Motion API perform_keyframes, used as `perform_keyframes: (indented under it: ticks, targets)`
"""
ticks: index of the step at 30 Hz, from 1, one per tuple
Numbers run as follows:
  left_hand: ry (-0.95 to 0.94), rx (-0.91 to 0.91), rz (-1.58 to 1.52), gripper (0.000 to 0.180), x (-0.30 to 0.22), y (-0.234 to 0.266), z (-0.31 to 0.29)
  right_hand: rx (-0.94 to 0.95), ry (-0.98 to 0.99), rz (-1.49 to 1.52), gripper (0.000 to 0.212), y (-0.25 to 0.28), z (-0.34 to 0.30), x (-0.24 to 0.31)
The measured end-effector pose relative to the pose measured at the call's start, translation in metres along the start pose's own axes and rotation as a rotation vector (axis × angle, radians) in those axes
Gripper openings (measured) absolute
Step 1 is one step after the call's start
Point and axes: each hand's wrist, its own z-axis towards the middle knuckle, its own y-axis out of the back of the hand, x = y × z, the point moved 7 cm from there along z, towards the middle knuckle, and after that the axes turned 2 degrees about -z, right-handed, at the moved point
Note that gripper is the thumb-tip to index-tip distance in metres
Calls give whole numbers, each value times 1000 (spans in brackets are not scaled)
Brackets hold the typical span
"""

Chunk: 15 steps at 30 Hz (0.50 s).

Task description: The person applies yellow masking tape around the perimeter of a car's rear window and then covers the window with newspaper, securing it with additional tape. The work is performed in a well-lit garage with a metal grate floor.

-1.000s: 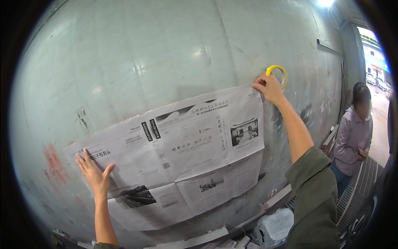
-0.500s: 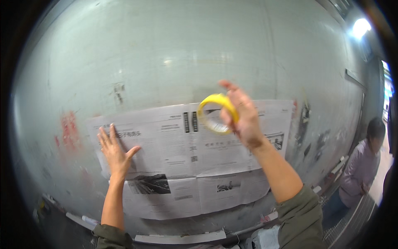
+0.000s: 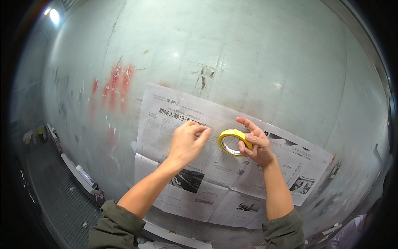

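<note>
Now your left hand (image 3: 188, 143) had come off the newspaper (image 3: 224, 176), leaving its eleven-o'clock corner unpressed on the wall (image 3: 257, 74); those fingers pressed together, on what was unclear, while your right hand (image 3: 260, 146) pinched the yellow tape roll (image 3: 233, 133) at its nine o'clock

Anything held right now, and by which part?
The right hand holds the yellow ring-shaped tape roll by the side of its ring nearest the palm. Left hand: blurred, cannot tell.

We list 1 pale grey-green wall (image 3: 257, 58), bearing red paint patches (image 3: 112, 93) and 1 creased newspaper sheet (image 3: 212, 177); we also record 1 dark grated floor (image 3: 54, 201), small white scraps (image 3: 85, 225) on it.
</note>
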Motion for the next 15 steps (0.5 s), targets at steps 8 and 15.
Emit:
perform_keyframes:
  ticks: [8, 15]
  targets:
    - [81, 66, -450, 24, -49, -28, 4, -63, 33, -143, 64, -5, 4, -2]
    - [170, -27, -513, 37, -26, -34, 8, -187, 68, -187, 51, 0, 3, -7]
